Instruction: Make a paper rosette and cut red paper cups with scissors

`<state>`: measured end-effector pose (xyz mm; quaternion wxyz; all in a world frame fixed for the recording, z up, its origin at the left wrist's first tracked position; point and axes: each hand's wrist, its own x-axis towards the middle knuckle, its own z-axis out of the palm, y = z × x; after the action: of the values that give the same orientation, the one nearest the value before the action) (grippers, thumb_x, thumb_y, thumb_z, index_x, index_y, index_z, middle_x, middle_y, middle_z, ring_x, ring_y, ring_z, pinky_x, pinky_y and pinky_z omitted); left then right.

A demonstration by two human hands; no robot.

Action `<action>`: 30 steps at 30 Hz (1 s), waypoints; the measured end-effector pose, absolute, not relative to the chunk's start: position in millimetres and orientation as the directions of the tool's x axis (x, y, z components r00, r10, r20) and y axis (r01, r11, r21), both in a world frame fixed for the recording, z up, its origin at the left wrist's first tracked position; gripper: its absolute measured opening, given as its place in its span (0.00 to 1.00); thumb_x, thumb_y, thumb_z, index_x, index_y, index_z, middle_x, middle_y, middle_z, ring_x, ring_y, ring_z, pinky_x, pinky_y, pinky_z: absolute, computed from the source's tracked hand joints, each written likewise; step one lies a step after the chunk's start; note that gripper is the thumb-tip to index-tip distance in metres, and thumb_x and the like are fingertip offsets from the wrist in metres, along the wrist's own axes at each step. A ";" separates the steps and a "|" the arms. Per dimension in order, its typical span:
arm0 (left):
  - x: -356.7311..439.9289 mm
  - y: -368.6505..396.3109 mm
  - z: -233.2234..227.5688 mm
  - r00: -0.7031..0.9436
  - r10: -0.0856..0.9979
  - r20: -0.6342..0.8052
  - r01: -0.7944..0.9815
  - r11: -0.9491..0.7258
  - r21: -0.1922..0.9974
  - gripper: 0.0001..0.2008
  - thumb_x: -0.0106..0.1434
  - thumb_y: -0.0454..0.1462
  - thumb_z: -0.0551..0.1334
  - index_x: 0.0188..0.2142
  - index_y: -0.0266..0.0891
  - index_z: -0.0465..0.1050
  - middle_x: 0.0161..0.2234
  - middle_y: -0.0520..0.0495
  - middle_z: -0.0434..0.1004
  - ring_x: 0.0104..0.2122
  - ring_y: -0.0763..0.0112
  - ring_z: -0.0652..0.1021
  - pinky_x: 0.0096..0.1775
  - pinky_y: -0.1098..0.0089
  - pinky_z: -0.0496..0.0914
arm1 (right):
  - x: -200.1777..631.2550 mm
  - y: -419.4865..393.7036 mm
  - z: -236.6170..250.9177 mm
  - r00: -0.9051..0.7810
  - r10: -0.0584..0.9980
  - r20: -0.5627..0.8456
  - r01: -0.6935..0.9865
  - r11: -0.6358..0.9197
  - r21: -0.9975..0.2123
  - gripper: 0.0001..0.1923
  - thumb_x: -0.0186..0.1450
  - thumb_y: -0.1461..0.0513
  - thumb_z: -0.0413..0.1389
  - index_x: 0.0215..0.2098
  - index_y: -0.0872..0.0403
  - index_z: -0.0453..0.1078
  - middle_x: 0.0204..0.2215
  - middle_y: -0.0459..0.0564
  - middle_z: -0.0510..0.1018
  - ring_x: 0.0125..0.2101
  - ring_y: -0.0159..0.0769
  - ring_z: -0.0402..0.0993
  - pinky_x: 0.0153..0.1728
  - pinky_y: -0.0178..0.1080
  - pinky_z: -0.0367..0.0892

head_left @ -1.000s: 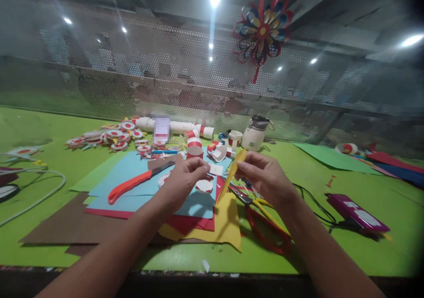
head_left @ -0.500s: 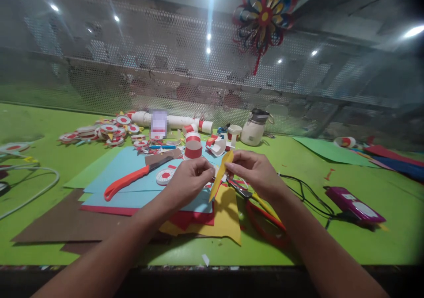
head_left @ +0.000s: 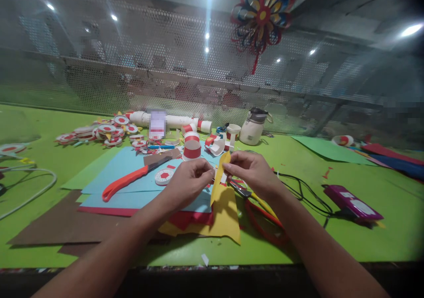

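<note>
Table (head_left: 331, 249), bright green, lying beneath both hands. Brown sheets (head_left: 76, 218), flat, to the left of the left hand and partly under its forearm. Light blue sheets (head_left: 114, 198), stacked over the brown, beside and beyond the left hand. White tube (head_left: 182, 122), lying crosswise, well beyond both hands. Yellow sheet (head_left: 228, 220), on the near side of the gap between the hands. Left hand (head_left: 190, 178), fingers curled, thumb and fingertips drawn together; whether anything is pinched there cannot be told. Right hand (head_left: 253, 172), thumb and fingertips pinching a yellow strip. Scissors (head_left: 243, 192), red and yellow handles, just below the right hand. Orange-handled cutting tool (head_left: 126, 184), left of the left hand. Flask (head_left: 253, 130), pale with dark lid, beyond the right hand. Purple device (head_left: 353, 205), to the right of the right hand. Cup (head_left: 191, 147), red and white, just beyond the left hand. Yellow strip (head_left: 217, 184), narrow, held aslant between the hands, upper end at the right fingertips. Round disc (head_left: 163, 177), beside the left hand.
</note>
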<state>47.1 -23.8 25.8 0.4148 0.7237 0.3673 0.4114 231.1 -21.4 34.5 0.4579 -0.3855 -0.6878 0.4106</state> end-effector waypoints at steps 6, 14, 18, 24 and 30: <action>47.7 -23.5 25.3 0.393 0.873 0.289 0.188 -0.384 0.904 0.07 0.57 0.36 0.56 0.25 0.36 0.68 0.25 0.49 0.71 0.27 0.72 0.70 0.31 0.71 0.66 | 232.0 -20.8 33.2 -0.278 0.908 0.314 0.142 0.362 -0.921 0.07 0.58 0.60 0.60 0.26 0.56 0.70 0.20 0.44 0.72 0.22 0.29 0.69 0.26 0.36 0.66; 47.4 -23.9 25.3 0.393 0.872 0.293 0.186 -0.387 0.903 0.07 0.57 0.36 0.57 0.25 0.36 0.69 0.25 0.50 0.71 0.27 0.72 0.70 0.30 0.71 0.66 | 231.4 -21.2 34.8 -0.264 0.915 0.305 0.147 0.351 -0.925 0.08 0.57 0.60 0.60 0.24 0.56 0.70 0.20 0.44 0.72 0.21 0.28 0.69 0.26 0.36 0.66; 47.4 -24.4 26.4 0.392 0.877 0.277 0.157 -0.361 0.919 0.07 0.57 0.35 0.57 0.24 0.36 0.68 0.24 0.50 0.71 0.27 0.73 0.70 0.30 0.71 0.66 | 231.1 -21.2 34.7 -0.274 0.917 0.290 0.110 0.329 -0.938 0.08 0.57 0.59 0.61 0.26 0.56 0.71 0.21 0.45 0.73 0.22 0.29 0.69 0.26 0.36 0.67; 45.3 -22.7 26.8 0.419 0.887 0.193 -0.083 -0.174 0.981 0.07 0.57 0.37 0.61 0.25 0.35 0.69 0.24 0.52 0.70 0.27 0.75 0.71 0.33 0.73 0.65 | 231.6 -18.9 33.8 -0.205 0.945 0.253 0.082 0.274 -0.958 0.13 0.58 0.54 0.60 0.26 0.57 0.71 0.22 0.46 0.74 0.21 0.29 0.71 0.25 0.36 0.68; 40.3 -20.6 28.5 0.547 0.832 0.097 -0.344 0.118 0.932 0.08 0.59 0.39 0.62 0.30 0.35 0.70 0.27 0.48 0.75 0.30 0.71 0.75 0.38 0.68 0.67 | 232.9 -18.8 32.4 -0.233 0.948 0.216 -0.061 0.207 -0.976 0.16 0.61 0.51 0.56 0.29 0.57 0.72 0.24 0.48 0.74 0.23 0.29 0.71 0.26 0.35 0.67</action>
<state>40.3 -20.6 28.5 0.7098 0.5192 0.2348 0.4140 232.9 -18.8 32.4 0.4959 -0.3708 -0.5979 0.5090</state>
